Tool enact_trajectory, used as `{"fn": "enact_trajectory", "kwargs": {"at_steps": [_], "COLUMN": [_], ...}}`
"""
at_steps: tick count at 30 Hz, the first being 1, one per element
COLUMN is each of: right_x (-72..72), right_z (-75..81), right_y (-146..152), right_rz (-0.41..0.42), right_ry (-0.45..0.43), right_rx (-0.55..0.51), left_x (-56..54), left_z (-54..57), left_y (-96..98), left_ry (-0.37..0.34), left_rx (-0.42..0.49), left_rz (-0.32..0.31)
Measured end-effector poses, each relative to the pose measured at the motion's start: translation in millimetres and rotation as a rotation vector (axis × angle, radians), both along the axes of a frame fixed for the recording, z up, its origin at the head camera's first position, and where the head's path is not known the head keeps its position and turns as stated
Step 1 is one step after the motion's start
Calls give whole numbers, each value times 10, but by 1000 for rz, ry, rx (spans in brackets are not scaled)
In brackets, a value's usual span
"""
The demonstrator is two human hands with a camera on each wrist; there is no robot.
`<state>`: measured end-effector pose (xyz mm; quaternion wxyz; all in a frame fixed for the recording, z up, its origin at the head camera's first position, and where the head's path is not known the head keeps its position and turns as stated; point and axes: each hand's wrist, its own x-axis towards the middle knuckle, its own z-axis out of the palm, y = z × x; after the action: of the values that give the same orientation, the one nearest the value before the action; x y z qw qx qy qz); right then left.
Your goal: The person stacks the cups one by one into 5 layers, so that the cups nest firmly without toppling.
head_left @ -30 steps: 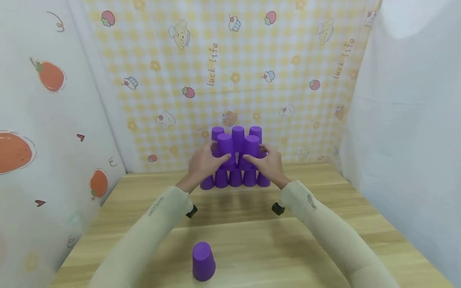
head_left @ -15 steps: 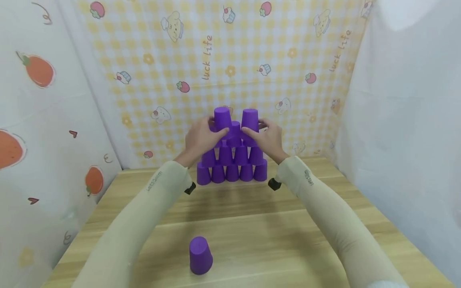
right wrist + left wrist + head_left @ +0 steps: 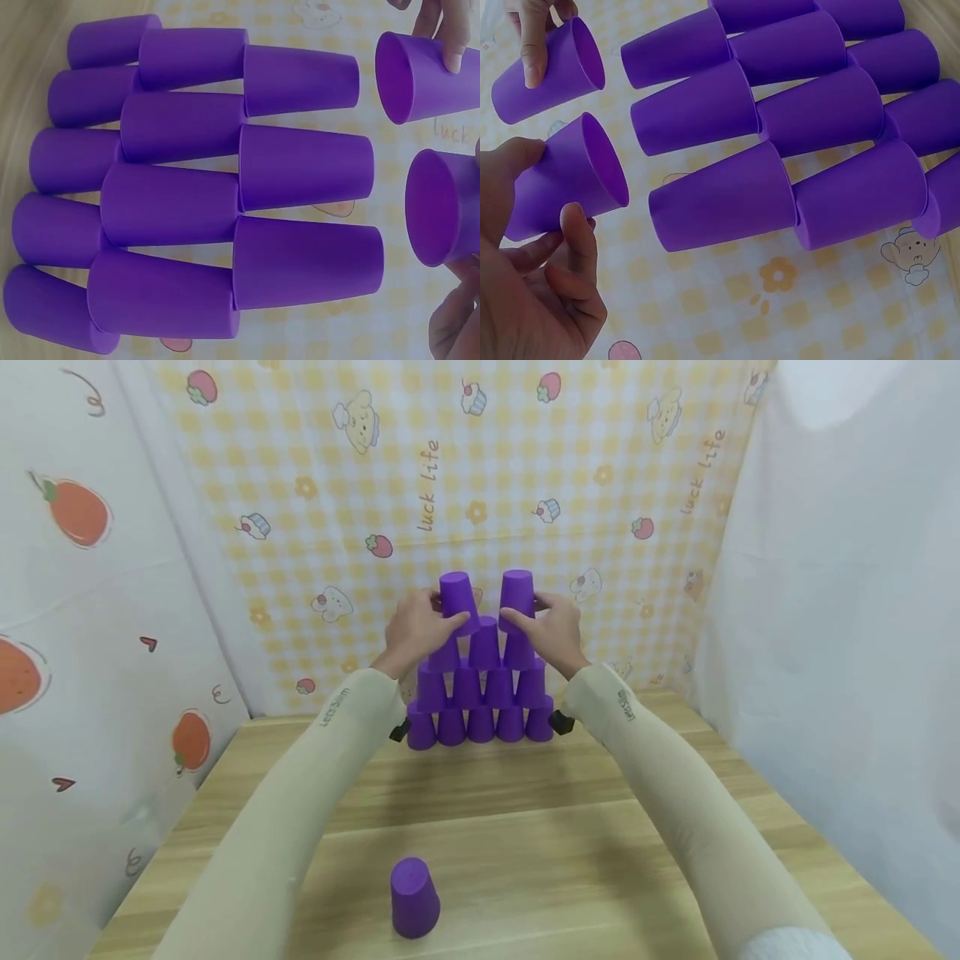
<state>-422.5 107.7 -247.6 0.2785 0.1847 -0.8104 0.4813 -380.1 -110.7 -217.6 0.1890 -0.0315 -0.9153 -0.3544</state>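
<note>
My left hand (image 3: pixel 414 628) grips an upside-down purple cup (image 3: pixel 456 600), thumb on the near side. My right hand (image 3: pixel 559 628) holds a second purple cup (image 3: pixel 518 595) the same way. Both cups are raised over a stack of purple cups (image 3: pixel 484 645), whose top row has three cups, with wider rows of several cups below. In the left wrist view, a gap shows between the left hand's cup (image 3: pixel 566 180) and the stack. The right wrist view likewise shows the right hand's cup (image 3: pixel 435 210) apart from the top row. Some fingers are hidden behind the cups.
A single purple cup (image 3: pixel 415 902) stands upside down on the wooden table (image 3: pixel 525 860), near the front. Behind the stack hangs a yellow checked cloth (image 3: pixel 480 468). White sheets (image 3: pixel 825 610) close off both sides.
Both hands have lifted their cups from in front of the stack to above its top row, and the cups are now farther apart. The head view has shifted slightly.
</note>
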Motion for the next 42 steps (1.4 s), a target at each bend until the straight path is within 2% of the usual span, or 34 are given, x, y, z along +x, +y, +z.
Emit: {"fn": "enact_trajectory", "kwargs": {"at_steps": [7,13,16,21,27,35,42], "right_x": [-82,-148,-180,-240,-307,-321,-331], "right_z": [-22,16,46,83,68,68,64], "right_y": [-50,-91,-112,-141,-157,-161,-113], "right_rz": [-35,-53,-56,-36,1,25,32], "right_ry": [-99,-166,-195,-196,-209,-234,-288], "right_rx": [-17,14,40,74,117,161,184], "left_x": [-139,-243,-288,-343,-423,-469,-461], "left_z": [-35,-1,20,25,-25,-63,-110], "left_y": [2,-19,-24,-29,-33,-39,-73], "left_ry": [-9,-16,-39,-54,-56,-57,-59], "left_rx": [10,3,3,14,-5,-11,-43], "left_rz": [-11,10,-1,-15,-26,-8,-10]}}
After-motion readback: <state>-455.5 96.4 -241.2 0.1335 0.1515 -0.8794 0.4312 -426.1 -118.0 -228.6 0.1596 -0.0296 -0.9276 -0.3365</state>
